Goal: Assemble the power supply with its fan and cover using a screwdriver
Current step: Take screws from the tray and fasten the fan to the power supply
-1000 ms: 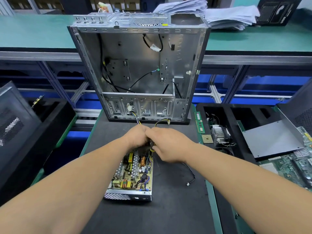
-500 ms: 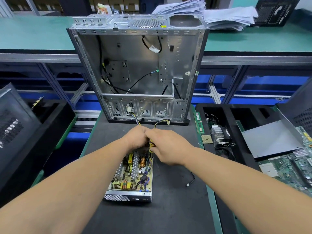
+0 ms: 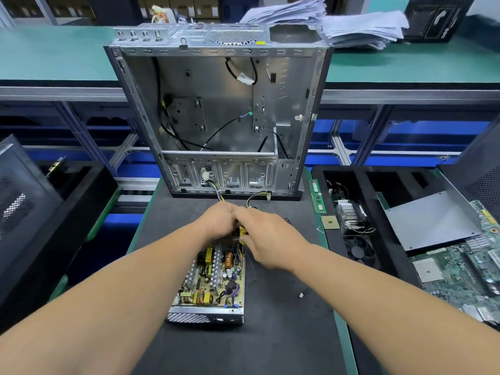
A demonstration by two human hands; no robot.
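The open power supply [image 3: 213,282] lies on the black mat, its circuit board exposed and its mesh end toward me. Both hands meet at its far end. My left hand [image 3: 216,223] and my right hand [image 3: 266,239] are closed around a bundle of yellow and black wires [image 3: 242,234] that comes out of the unit. Two wire ends [image 3: 254,197] run on toward the computer case. The hands hide the far end of the power supply. I see no screwdriver, and cannot make out the supply's fan.
An empty metal computer case [image 3: 216,109] stands upright just beyond the hands. A black tray [image 3: 351,177] on the right holds a heatsink with fan [image 3: 351,217], a grey metal plate [image 3: 430,223] and a motherboard [image 3: 460,272]. A thin loose cable [image 3: 301,295] lies right of the power supply.
Both hands stay at the far end of the power supply. The right hand's fingers have shifted slightly on the wires.
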